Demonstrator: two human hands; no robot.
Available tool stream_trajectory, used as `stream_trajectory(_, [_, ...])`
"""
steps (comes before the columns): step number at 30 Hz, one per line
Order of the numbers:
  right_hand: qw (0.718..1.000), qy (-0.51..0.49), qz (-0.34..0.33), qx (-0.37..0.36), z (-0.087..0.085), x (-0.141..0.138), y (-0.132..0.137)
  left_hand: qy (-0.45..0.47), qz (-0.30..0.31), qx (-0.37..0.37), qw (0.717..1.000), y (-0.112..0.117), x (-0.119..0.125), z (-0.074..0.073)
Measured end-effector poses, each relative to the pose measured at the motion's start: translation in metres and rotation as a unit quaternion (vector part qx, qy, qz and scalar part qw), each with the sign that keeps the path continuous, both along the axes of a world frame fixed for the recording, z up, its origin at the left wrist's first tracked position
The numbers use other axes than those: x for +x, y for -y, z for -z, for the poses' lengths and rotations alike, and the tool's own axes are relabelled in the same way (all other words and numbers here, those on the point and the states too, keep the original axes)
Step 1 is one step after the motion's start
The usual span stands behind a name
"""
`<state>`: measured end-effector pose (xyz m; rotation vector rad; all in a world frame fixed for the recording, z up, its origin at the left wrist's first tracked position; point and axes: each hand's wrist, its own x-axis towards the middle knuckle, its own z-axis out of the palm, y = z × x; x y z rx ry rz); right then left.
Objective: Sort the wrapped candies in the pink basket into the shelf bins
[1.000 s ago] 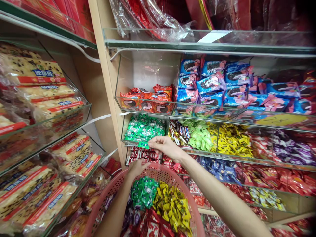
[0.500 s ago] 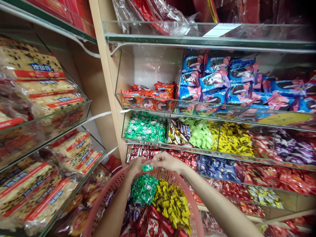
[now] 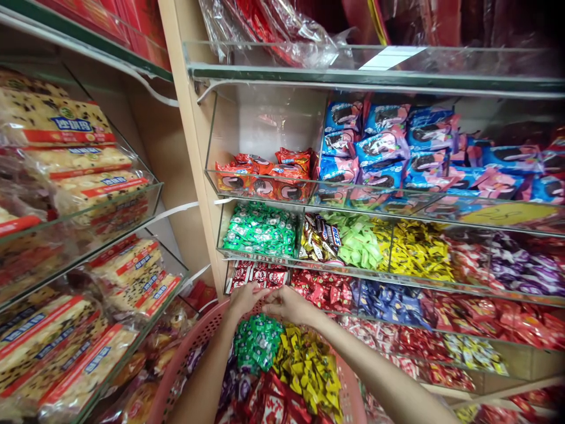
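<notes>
My left hand and my right hand are close together over the far rim of a pink perforated plastic basket. The fingers of both are curled in; whatever they hold, if anything, is hidden. Just below them in the basket lies a heap of green-wrapped candies. Yellow-wrapped candies fill its right side. Red packets lie nearest me, and purple-wrapped candies show beside my left forearm.
Behind the basket, glass-fronted shelves carry green candies, yellow candies, blue packets and orange-red packets. A wooden upright parts them from the left shelves, where wrapped pastry bars are stacked.
A green candy that hung below my fingers is no longer visible there. My right hand has come slightly lower and left, toward the basket.
</notes>
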<state>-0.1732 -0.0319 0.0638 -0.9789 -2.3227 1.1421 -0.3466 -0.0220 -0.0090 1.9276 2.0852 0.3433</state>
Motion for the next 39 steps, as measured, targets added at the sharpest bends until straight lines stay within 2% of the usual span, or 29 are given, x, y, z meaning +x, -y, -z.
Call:
stream_trajectory(3, [0.994,0.017,0.0,0.111,-0.051,-0.002,-0.004,0.015,-0.001,-0.01,1.0,0.0,0.001,-0.003])
stream_trajectory(5, [0.98,0.035,0.039,0.192,-0.084,-0.005,-0.012,0.023,-0.005,-0.009,1.0,0.001,0.001,-0.004])
stream_trajectory(7, [0.956,0.087,0.103,0.261,-0.108,-0.011,-0.021,0.024,-0.012,-0.01,1.0,0.001,0.001,-0.005])
stream_trajectory(9, [0.925,0.164,0.153,0.307,-0.12,-0.017,-0.03,0.024,-0.013,-0.01,1.0,0.002,0.001,-0.005])
stream_trajectory(11, [0.902,0.237,0.169,0.318,-0.122,-0.024,-0.037,0.023,-0.013,-0.007,1.0,0.002,0.001,-0.004])
stream_trajectory(14, [0.893,0.298,0.158,0.298,-0.115,-0.032,-0.044,0.023,-0.015,-0.006,1.0,0.002,0.001,-0.002])
stream_trajectory(21, [0.882,0.321,0.163,0.305,-0.108,-0.031,-0.05,0.003,-0.007,0.005,1.0,-0.001,-0.001,0.002])
stream_trajectory(25, [0.892,0.293,0.16,0.305,-0.106,-0.028,-0.049,0.004,-0.01,0.001,1.0,-0.002,-0.002,0.005])
stream_trajectory(29, [0.922,0.213,0.152,0.286,-0.104,-0.023,-0.046,0.004,-0.01,-0.004,1.0,-0.003,-0.003,0.005])
stream_trajectory(31, [0.947,0.103,0.161,0.258,-0.102,-0.022,-0.041,0.007,-0.01,-0.003,1.0,-0.002,-0.003,0.004])
stream_trajectory(32, [0.962,0.027,0.162,0.218,-0.101,-0.022,-0.037,0.01,-0.01,-0.003,1.0,-0.002,-0.002,0.004])
stream_trajectory(34, [0.976,-0.141,0.145,0.077,-0.097,-0.023,-0.025,0.016,-0.01,-0.003,1.0,-0.002,-0.002,0.002])
stream_trajectory(35, [0.968,-0.215,0.129,-0.008,-0.094,-0.023,-0.017,0.019,-0.008,-0.004,1.0,-0.001,-0.002,0.001])
stream_trajectory(37, [0.928,-0.325,0.104,-0.149,-0.088,-0.024,-0.001,0.025,-0.009,-0.006,1.0,-0.001,-0.001,0.0])
stream_trajectory(39, [0.889,-0.392,0.096,-0.215,-0.081,-0.023,0.015,0.025,-0.01,-0.014,1.0,-0.002,0.0,-0.001])
